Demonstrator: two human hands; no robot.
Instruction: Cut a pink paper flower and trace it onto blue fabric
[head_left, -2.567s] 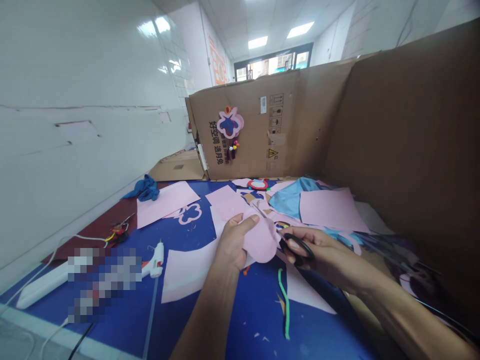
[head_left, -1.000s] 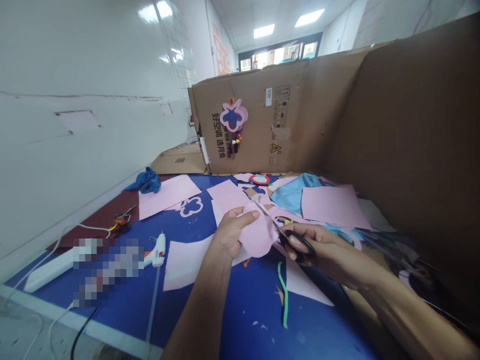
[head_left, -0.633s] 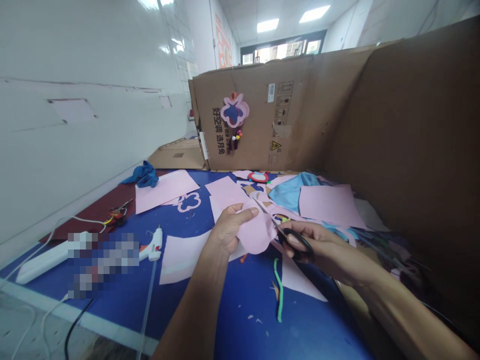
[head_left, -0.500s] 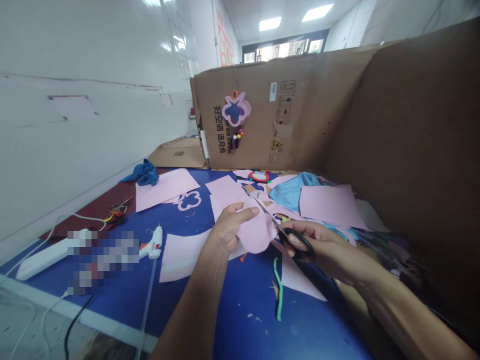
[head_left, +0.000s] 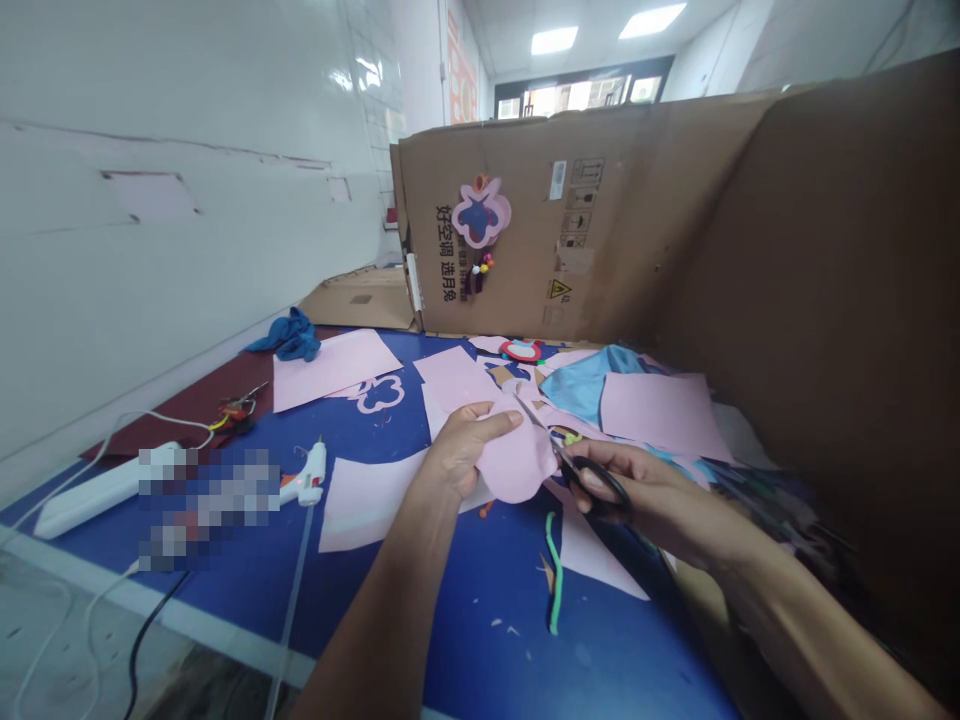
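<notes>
You hold a rounded pink craft sheet (head_left: 517, 465) up off the table, and it is the landmark for everything here. Your left hand (head_left: 461, 460) grips its left side, with the thumb lying across the top and the other fingers curled behind it, out of sight. Your right hand (head_left: 645, 490) comes in from its right, with the fingers closed through the loops of black-handled scissors (head_left: 592, 480). The long blades point up and to the left along the sheet's upper edge; they seem barely parted, but you cannot tell exactly how far. A clean curve comes from long, steady strokes, with your left hand turning the sheet into the blades and your fingers kept clear of their path. Beneath the sheet lies a blue mat (head_left: 510, 620), scattered with scraps. A green pipe cleaner (head_left: 553, 570) lies just below it, and a white-and-orange hot glue gun (head_left: 307, 475) sits well to its left. Loose pink sheets (head_left: 660, 415) and a light blue cloth (head_left: 581, 385) lie beyond it to the right, while an upright cardboard panel (head_left: 525, 250) stands far ahead of it.
</notes>
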